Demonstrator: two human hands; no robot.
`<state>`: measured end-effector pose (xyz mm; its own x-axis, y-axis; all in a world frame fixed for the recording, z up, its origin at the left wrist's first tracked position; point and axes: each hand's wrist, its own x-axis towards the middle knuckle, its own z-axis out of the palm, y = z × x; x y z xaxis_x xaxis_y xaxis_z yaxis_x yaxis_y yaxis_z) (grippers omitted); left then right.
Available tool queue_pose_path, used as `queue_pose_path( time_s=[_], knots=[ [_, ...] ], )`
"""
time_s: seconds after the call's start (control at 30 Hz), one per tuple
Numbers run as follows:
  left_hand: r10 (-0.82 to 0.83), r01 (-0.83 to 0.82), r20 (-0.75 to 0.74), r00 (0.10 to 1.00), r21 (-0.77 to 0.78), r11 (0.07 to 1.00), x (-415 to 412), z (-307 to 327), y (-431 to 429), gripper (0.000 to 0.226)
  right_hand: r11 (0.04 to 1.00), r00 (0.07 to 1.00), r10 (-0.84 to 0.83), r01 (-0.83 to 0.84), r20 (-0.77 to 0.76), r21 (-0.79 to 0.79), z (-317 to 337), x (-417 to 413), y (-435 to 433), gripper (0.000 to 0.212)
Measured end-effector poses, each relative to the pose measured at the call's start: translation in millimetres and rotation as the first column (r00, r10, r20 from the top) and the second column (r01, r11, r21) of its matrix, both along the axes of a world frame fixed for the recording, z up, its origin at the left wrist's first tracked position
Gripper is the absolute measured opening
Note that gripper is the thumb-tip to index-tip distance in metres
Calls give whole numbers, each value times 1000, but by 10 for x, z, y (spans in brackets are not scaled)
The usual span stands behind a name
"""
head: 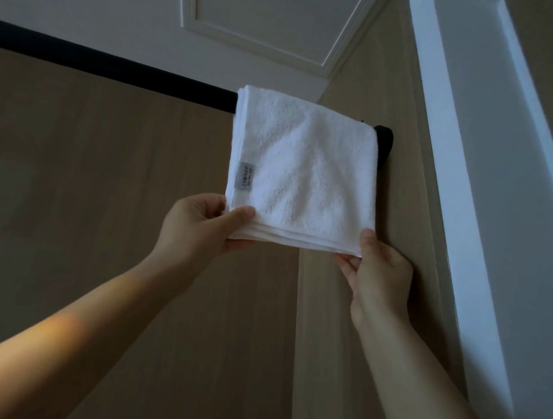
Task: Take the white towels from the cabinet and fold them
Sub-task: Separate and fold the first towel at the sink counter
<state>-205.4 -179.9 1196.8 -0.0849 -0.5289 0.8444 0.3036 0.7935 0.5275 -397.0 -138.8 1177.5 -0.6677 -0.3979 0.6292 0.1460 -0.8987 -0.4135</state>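
White towel hangs folded over black rod, at 12 o'clock from both hands. Left hand pinches its 7 o'clock corner; right hand pinches the 5 o'clock corner. Lower edge runs 9-to-3; both hands equally near.

A folded white towel, gray label on its left edge, hangs draped over a black rail.
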Motion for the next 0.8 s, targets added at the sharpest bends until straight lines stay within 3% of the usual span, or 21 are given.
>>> queue_pose_path(
  time_s=[0.17, 0.3, 0.53, 0.73, 0.8],
  knots=[
    [26, -26, -30, 999, -17, 1000, 30, -35, 15, 21, 963, 958, -268, 265, -97, -47, -120, -36, -66, 23],
    [7, -6, -68, 998, 11, 1000, 38, -23, 37, 38, 903, 892, -429, 429, -138, -32, -170, -34, -128, 27],
    [43, -45, -42, 998, -27, 999, -23, -32, 89, 39, 875, 875, -483, 484, 35, -29, -125, 42, -143, 24],
    [36, -36, -8, 999, -49, 998, 78, -81, 37, 39, 913, 913, -404, 406, -61, 34, -139, -5, -125, 31],
    [21, -21, -3, 1000, -38, 999, 90, -83, 9, 38, 884, 878, -459, 467, -135, 34, -151, 15, -8, 36]
  ],
)
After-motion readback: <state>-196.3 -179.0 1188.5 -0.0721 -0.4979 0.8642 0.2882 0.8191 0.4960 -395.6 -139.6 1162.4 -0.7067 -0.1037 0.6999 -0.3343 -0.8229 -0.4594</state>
